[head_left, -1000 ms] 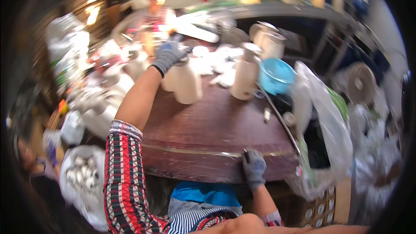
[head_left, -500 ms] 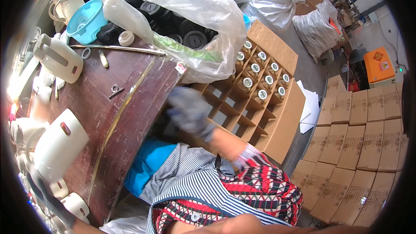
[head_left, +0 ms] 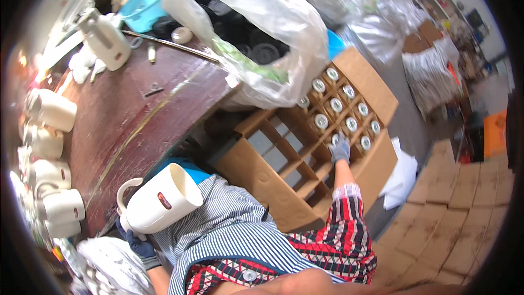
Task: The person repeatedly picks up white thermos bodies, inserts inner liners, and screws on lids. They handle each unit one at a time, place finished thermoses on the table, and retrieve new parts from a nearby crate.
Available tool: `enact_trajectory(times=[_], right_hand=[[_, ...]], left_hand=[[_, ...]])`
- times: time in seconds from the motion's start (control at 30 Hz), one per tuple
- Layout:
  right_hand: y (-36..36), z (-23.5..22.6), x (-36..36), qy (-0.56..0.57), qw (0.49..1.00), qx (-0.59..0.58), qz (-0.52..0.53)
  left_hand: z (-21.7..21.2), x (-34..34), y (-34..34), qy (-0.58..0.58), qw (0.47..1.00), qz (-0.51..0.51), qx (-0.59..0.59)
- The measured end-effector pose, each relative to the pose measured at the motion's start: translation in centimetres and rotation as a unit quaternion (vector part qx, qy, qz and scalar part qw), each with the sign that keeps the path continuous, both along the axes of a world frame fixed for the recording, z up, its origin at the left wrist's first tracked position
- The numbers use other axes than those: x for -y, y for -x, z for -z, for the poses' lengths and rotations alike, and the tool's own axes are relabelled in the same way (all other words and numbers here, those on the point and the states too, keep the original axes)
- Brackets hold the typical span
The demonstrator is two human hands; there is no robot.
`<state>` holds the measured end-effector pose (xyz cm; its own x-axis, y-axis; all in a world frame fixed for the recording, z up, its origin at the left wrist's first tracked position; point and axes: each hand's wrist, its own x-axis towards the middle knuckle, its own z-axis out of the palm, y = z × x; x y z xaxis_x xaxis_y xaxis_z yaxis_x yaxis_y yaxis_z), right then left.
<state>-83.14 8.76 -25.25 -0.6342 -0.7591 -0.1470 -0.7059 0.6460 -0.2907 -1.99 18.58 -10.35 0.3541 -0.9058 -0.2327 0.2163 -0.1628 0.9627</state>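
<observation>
My left hand (head_left: pixel 140 245), in a dark blue and grey glove, grips the narrow end of a white jug body (head_left: pixel 164 201). The jug lies tilted in front of my apron, its handle on the left and its wide open end facing up and right. At the divided cardboard carton (head_left: pixel 273 199), my right hand (head_left: pixel 340 148), in a grey glove, reaches down with its fingers closed around the top of a glass flask (head_left: pixel 335 139). Similar flasks (head_left: pixel 351 124) with round silvery tops stand in the far and right cells. The right fingertips are partly hidden.
Several white jugs (head_left: pixel 50 173) line the table's left edge. The dark red table (head_left: pixel 158 95) carries a grey-white jug (head_left: pixel 103 41) and a small metal piece (head_left: pixel 154 90). A plastic bag (head_left: pixel 305 27) of black parts sits behind. Stacked cartons (head_left: pixel 436 213) stand at right.
My left hand has brought a white jug from the table's left edge to in front of me. My right hand has moved from beside the table to a flask in the carton. The view has shifted.
</observation>
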Motion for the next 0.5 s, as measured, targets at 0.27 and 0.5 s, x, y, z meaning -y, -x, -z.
enact_trajectory(times=[0.27,0.5], right_hand=[[4.5,-0.1,-1.2,0.018,0.998,-0.031,-0.053],[-7.9,-36.6,4.7,-0.004,0.941,0.028,-0.337]], left_hand=[[-0.3,3.2,-5.2,-0.026,0.951,-0.041,0.305],[-16.3,15.6,18.3,0.228,0.839,0.219,0.444]])
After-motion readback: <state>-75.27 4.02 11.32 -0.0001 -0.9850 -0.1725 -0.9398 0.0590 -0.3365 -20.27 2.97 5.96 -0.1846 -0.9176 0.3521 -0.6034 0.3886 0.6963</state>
